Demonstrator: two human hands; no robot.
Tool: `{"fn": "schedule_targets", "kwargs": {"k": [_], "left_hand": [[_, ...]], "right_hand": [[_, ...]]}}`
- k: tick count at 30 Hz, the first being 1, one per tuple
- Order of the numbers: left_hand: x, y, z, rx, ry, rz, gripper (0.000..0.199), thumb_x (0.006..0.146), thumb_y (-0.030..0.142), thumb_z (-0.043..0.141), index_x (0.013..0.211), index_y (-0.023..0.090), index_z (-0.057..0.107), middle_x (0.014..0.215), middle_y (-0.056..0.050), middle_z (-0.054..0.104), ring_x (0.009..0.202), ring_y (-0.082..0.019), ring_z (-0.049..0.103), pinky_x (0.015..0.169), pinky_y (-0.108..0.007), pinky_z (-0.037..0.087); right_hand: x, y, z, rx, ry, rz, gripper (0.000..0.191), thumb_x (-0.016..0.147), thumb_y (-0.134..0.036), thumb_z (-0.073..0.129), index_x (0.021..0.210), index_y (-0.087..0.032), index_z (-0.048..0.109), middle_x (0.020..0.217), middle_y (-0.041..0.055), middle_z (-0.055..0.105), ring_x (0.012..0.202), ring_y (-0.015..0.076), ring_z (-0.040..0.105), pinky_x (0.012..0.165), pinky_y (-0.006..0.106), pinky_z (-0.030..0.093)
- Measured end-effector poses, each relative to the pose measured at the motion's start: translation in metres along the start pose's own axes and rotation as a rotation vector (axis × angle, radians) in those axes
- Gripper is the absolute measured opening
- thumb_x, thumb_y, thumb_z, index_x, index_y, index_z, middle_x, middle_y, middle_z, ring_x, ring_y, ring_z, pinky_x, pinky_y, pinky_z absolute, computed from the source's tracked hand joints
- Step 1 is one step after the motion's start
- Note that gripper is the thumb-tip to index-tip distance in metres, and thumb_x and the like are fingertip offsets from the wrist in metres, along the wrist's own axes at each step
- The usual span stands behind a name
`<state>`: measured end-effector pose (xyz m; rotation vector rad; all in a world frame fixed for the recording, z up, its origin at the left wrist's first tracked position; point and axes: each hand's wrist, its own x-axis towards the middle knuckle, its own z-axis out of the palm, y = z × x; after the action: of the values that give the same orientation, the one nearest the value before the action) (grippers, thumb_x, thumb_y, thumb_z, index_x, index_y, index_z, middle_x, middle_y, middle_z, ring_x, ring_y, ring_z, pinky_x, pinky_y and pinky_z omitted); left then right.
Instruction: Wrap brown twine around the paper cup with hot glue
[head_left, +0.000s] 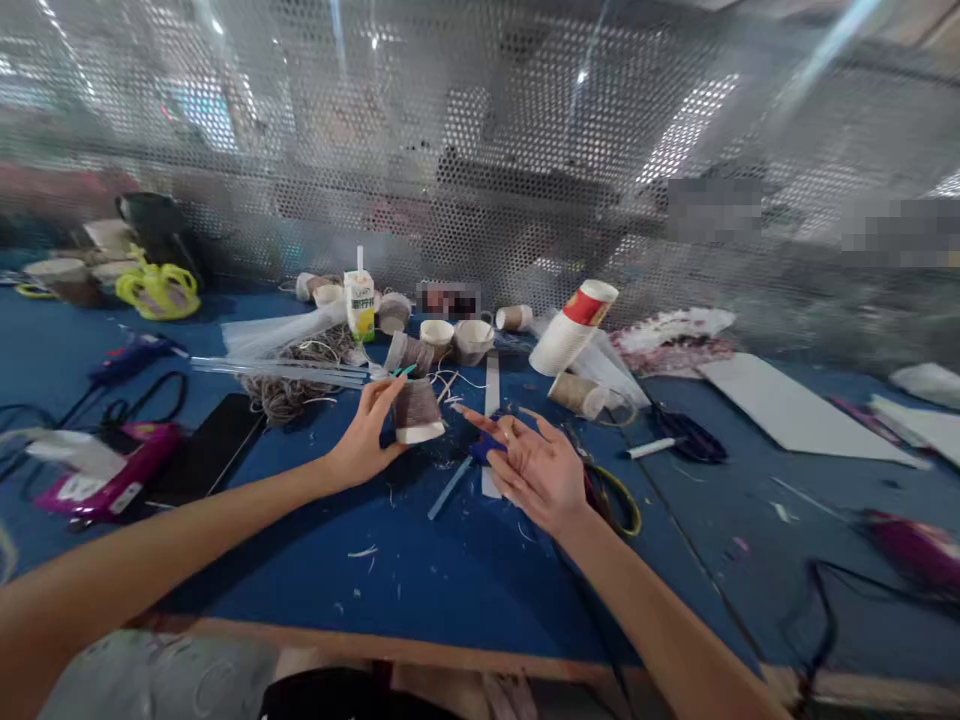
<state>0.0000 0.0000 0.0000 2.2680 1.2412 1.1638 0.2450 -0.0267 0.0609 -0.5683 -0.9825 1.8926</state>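
Observation:
My left hand (367,440) holds a small paper cup (418,408) wrapped in brown yarn, thumb and fingers on its side. The cup is tilted, with its white rim toward me. To its right is my right hand (536,470), palm showing, index finger stretched toward the cup and other fingers loosely bent. I see nothing in that palm. Behind its fingers shows part of a blue tool (484,447), perhaps a glue gun, with a clear stick (450,487) at its lower left; the hand hides the rest.
Grey-brown yarn (285,395) and clear glue sticks (277,370) lie left of the cup. Behind are a drink carton (359,305), several small cups and a leaning paper-cup stack (574,328). A black phone (210,450) lies left; white board (802,410) and cords lie right.

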Motion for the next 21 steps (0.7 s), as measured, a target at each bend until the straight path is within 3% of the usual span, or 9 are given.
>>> {"fn": "schedule_targets", "kwargs": {"k": [3,6,10,15,21], "left_hand": [[0.000,-0.005,-0.001,-0.005,-0.005,-0.030,0.082,0.077,0.016,0.064,0.144,0.034,0.019,0.131,-0.010,0.032,0.127,-0.030,0.039,0.102,-0.049,0.045],[0.000,-0.007,0.001,0.002,0.004,-0.010,0.075,0.076,0.017,0.066,0.140,0.034,0.029,0.129,-0.009,0.031,0.129,-0.030,0.039,0.107,-0.050,0.041],[-0.001,-0.007,0.004,0.032,0.034,0.065,0.075,0.074,0.014,0.068,0.138,0.034,0.033,0.128,-0.008,0.032,0.130,-0.031,0.038,0.111,-0.053,0.038],[-0.001,-0.007,0.006,0.041,0.071,0.116,0.077,0.073,0.012,0.068,0.138,0.033,0.033,0.126,-0.009,0.034,0.126,-0.030,0.042,0.109,-0.054,0.040],[-0.003,-0.002,0.004,0.052,0.069,0.027,0.081,0.070,0.025,0.075,0.139,0.032,0.032,0.122,-0.009,0.036,0.125,-0.031,0.042,0.109,-0.054,0.039]], "right_hand": [[0.001,0.003,0.003,-0.052,0.044,-0.039,0.025,0.085,-0.038,0.056,0.070,-0.020,0.049,0.074,-0.0008,0.061,0.039,0.0051,0.035,0.035,0.019,0.041],[0.001,0.006,0.006,-0.118,0.131,-0.086,0.025,0.074,-0.026,0.073,0.071,-0.021,0.048,0.063,-0.0063,0.049,0.049,0.0060,0.044,0.042,0.016,0.043],[0.001,0.006,0.007,-0.214,0.197,-0.093,0.036,0.066,-0.019,0.081,0.072,-0.021,0.045,0.069,-0.0071,0.048,0.064,0.0079,0.056,0.058,0.019,0.050],[0.002,0.007,0.004,-0.223,0.149,-0.100,0.036,0.066,-0.024,0.082,0.080,-0.023,0.049,0.075,-0.0082,0.050,0.058,0.0046,0.053,0.055,0.018,0.046],[0.006,0.007,-0.004,-0.280,0.163,-0.118,0.036,0.064,-0.023,0.084,0.081,-0.023,0.052,0.078,-0.0070,0.053,0.058,0.0044,0.052,0.054,0.018,0.047]]}}
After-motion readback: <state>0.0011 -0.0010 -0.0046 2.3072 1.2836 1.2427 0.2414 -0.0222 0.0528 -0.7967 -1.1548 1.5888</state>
